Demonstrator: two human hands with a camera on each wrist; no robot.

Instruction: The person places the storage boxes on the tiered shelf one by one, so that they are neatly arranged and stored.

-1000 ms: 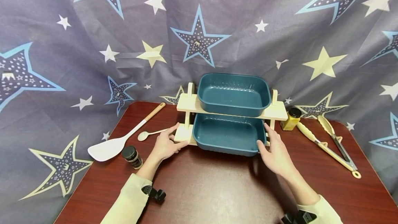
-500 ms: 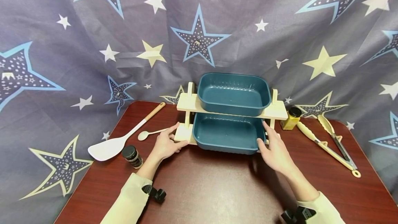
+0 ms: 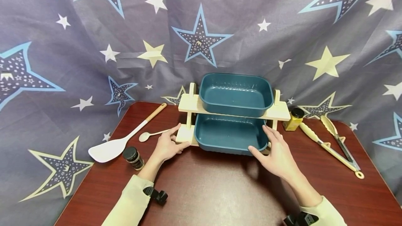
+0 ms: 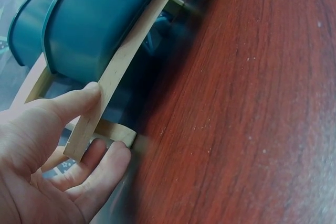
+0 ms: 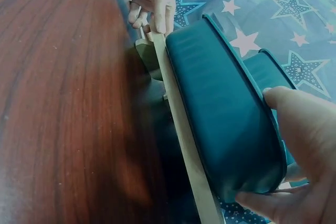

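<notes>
A two-tier pale wooden rack [image 3: 281, 111] stands at the back of the table. On its upper board sits a deep teal rectangular bin [image 3: 232, 110], and a matching lower bin [image 3: 223, 149] rests on the board beneath. My left hand [image 3: 166, 146] grips the left end of the lower board [image 4: 107, 80], thumb on its front edge and fingers behind. At the lower bin's front right corner, my right hand [image 3: 277, 154] holds on, thumb at the front rim and fingers against the right side. In the right wrist view the right thumb [image 5: 294, 106] touches the rim.
Left of the rack lie a white turner [image 3: 110, 150] with a wooden handle and a small spoon [image 3: 144, 136]. A black-capped spice jar [image 3: 133, 158] stands near the left forearm. To the right are a yellow jar [image 3: 293, 121] and tongs [image 3: 337, 158]. A star-patterned curtain [image 3: 245, 55] hangs close behind.
My right hand has shifted slightly left, its thumb sliding along the lower bin's front rim and its fingers moving over the right side. My left hand and the rack stay put.
</notes>
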